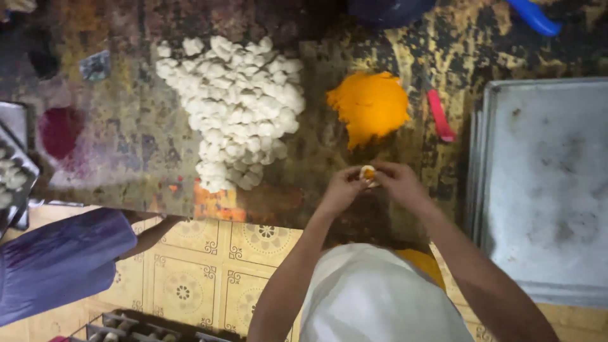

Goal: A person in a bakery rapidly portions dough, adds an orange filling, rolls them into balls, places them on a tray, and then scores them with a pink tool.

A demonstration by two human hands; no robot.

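My left hand [342, 190] and my right hand [398, 182] meet over the worn table [126, 145], both pinching a small white dough piece [368, 173] with orange filling showing in its middle. Just beyond the hands lies a heap of orange filling [369, 105]. Further left is a large pile of white dough pieces [235, 104].
A stack of grey metal trays [544, 190] fills the right side. A red scraper [439, 115] lies beside the orange heap. Another person's purple sleeve [60, 259] reaches in at the lower left. A tray with pale pieces [12, 177] sits at the left edge; patterned floor tiles [209, 272] below.
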